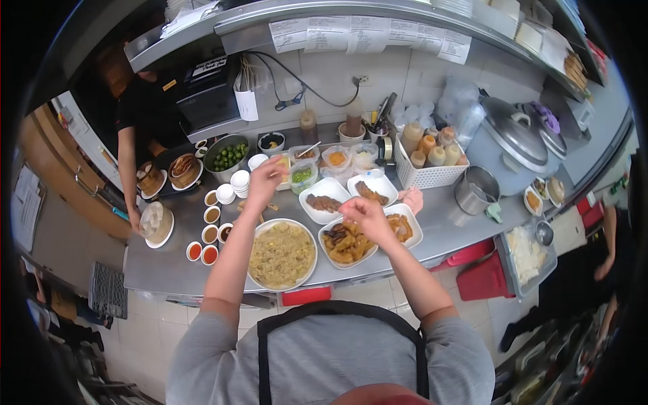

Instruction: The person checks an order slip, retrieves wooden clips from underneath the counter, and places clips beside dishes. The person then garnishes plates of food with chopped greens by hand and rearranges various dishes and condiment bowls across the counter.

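Mid-frame on the desk [158, 266], the plate [283, 288] and four trays [329, 186] already carry food [282, 253], what remains is unclear, and left hand [268, 177] curls near the tubs [304, 190], right hand [368, 217] bunches over the trays, any grip impossible to tell.

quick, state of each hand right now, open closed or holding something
Left hand: curled, near the tub of greens; can't tell if it holds anything.
Right hand: curled, near the meat; can't tell if it holds anything.
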`<act>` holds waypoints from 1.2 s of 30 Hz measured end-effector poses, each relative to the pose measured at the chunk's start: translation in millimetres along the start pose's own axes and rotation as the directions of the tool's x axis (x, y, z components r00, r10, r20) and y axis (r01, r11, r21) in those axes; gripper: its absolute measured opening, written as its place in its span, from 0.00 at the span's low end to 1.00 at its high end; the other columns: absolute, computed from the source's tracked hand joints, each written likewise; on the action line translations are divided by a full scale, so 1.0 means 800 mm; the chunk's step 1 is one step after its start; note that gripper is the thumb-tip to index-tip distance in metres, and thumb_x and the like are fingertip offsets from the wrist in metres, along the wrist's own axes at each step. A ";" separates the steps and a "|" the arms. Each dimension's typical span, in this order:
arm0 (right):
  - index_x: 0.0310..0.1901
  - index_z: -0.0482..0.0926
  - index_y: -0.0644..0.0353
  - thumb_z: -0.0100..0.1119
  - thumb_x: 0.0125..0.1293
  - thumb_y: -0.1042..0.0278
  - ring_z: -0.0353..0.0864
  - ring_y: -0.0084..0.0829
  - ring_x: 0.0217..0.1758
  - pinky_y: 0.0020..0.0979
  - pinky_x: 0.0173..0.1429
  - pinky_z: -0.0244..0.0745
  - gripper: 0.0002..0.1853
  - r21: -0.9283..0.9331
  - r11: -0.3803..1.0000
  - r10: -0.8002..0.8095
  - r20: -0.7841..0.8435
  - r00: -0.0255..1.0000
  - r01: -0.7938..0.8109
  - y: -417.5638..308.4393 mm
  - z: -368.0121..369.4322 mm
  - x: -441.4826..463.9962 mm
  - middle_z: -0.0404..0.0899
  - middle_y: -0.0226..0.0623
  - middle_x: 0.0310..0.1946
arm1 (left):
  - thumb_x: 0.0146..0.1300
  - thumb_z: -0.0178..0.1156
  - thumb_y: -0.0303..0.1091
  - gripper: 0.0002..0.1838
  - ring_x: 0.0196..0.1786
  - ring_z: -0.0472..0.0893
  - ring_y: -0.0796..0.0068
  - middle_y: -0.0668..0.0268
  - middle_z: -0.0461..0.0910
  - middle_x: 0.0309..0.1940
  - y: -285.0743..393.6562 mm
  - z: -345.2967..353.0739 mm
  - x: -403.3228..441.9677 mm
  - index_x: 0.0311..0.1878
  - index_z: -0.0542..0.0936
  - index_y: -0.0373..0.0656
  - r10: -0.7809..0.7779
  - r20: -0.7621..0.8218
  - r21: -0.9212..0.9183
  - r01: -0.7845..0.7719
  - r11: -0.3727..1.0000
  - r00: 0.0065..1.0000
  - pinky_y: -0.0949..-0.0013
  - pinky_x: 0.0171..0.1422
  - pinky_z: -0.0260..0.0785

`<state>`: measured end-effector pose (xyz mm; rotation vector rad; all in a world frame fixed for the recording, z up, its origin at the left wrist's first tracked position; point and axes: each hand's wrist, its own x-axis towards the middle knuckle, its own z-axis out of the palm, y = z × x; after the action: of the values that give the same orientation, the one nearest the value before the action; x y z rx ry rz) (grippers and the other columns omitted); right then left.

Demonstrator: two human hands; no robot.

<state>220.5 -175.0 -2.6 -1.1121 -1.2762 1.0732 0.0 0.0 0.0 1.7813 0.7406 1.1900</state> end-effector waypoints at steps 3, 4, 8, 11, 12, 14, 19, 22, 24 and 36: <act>0.27 0.75 0.63 0.50 0.61 0.63 0.64 0.14 0.23 0.17 0.29 0.59 0.12 -0.131 0.991 -0.038 0.010 0.999 0.039 -0.019 -0.058 0.020 0.69 0.24 0.17 | 0.47 0.58 0.20 0.10 0.40 0.78 0.75 0.63 0.78 0.30 0.035 0.088 0.029 0.36 0.78 0.38 -0.248 0.065 0.034 0.246 0.969 0.967 0.75 0.45 0.69; 0.24 0.73 0.63 0.49 0.61 0.63 0.64 0.14 0.22 0.17 0.28 0.58 0.13 -0.183 0.978 -0.103 0.012 0.995 0.104 -0.018 -0.062 0.034 0.69 0.24 0.17 | 0.46 0.58 0.19 0.11 0.38 0.78 0.75 0.64 0.79 0.30 0.052 0.098 0.039 0.37 0.78 0.37 -0.306 0.052 0.046 0.303 0.952 0.951 0.74 0.43 0.69; 0.20 0.69 0.62 0.47 0.62 0.64 0.65 0.16 0.22 0.17 0.28 0.60 0.15 -0.289 0.871 -0.415 -0.003 0.910 0.397 -0.035 -0.072 0.068 0.69 0.26 0.17 | 0.44 0.58 0.20 0.16 0.38 0.78 0.75 0.63 0.79 0.34 0.051 0.120 0.098 0.41 0.76 0.36 0.081 -0.018 0.108 -0.078 0.991 0.997 0.73 0.43 0.69; 0.23 0.69 0.62 0.46 0.63 0.65 0.67 0.17 0.23 0.17 0.30 0.62 0.13 -0.087 0.949 -0.310 -0.085 0.947 0.303 -0.053 -0.081 0.070 0.69 0.27 0.17 | 0.44 0.59 0.25 0.19 0.44 0.76 0.73 0.60 0.76 0.43 0.076 0.130 0.147 0.44 0.76 0.40 0.235 -0.157 0.219 -0.198 0.955 0.959 0.73 0.47 0.67; 0.25 0.70 0.62 0.46 0.63 0.67 0.68 0.18 0.23 0.18 0.32 0.64 0.11 0.036 0.957 -0.281 -0.116 0.953 0.286 -0.055 -0.085 0.071 0.69 0.27 0.17 | 0.45 0.60 0.27 0.19 0.46 0.75 0.72 0.59 0.75 0.45 0.076 0.131 0.167 0.45 0.76 0.41 0.348 -0.188 0.263 -0.294 0.919 0.919 0.72 0.48 0.66; 0.27 0.70 0.62 0.45 0.62 0.68 0.68 0.18 0.23 0.18 0.32 0.65 0.09 0.030 0.959 -0.276 -0.149 0.949 0.283 -0.052 -0.103 0.077 0.70 0.27 0.18 | 0.48 0.60 0.30 0.19 0.49 0.72 0.74 0.64 0.75 0.46 0.120 0.139 0.185 0.46 0.75 0.40 0.324 -0.226 0.250 -0.266 0.931 0.919 0.71 0.53 0.63; 0.35 0.72 0.61 0.45 0.61 0.70 0.67 0.16 0.24 0.18 0.29 0.64 0.06 -0.099 0.874 -0.483 -0.263 0.835 0.475 -0.047 -0.135 0.094 0.68 0.24 0.20 | 0.50 0.60 0.33 0.18 0.46 0.74 0.74 0.64 0.76 0.42 0.140 0.143 0.240 0.45 0.75 0.39 0.502 -0.146 0.258 -0.457 0.851 0.853 0.74 0.52 0.63; 0.38 0.72 0.62 0.47 0.61 0.69 0.65 0.15 0.22 0.17 0.27 0.61 0.08 -0.052 0.938 -0.337 -0.355 0.872 0.342 -0.041 -0.158 0.076 0.66 0.23 0.19 | 0.53 0.57 0.28 0.12 0.30 0.74 0.82 0.68 0.77 0.29 0.148 0.122 0.200 0.42 0.76 0.39 0.185 -0.056 0.078 -0.181 0.980 0.981 0.80 0.33 0.66; 0.39 0.73 0.61 0.47 0.61 0.68 0.64 0.15 0.21 0.17 0.26 0.60 0.09 -0.033 0.971 -0.232 -0.385 0.894 0.238 -0.016 -0.173 0.060 0.65 0.23 0.18 | 0.53 0.56 0.27 0.10 0.29 0.74 0.78 0.65 0.77 0.30 0.128 0.095 0.157 0.39 0.75 0.35 0.174 -0.018 0.044 -0.173 0.984 0.985 0.77 0.33 0.68; 0.37 0.79 0.53 0.52 0.52 0.59 0.78 0.33 0.37 0.32 0.41 0.70 0.13 -0.853 0.275 -0.009 -0.464 0.886 -0.444 0.206 -0.242 0.073 0.79 0.35 0.29 | 0.55 0.54 0.29 0.22 0.36 0.78 0.60 0.49 0.72 0.41 -0.157 0.103 -0.060 0.50 0.64 0.27 -0.817 -0.043 -0.099 0.811 0.577 0.575 0.67 0.39 0.75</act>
<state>417.4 -95.6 -153.8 -2.3686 -1.4389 0.0583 56.0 -7.5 -147.5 1.0663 1.3660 0.6182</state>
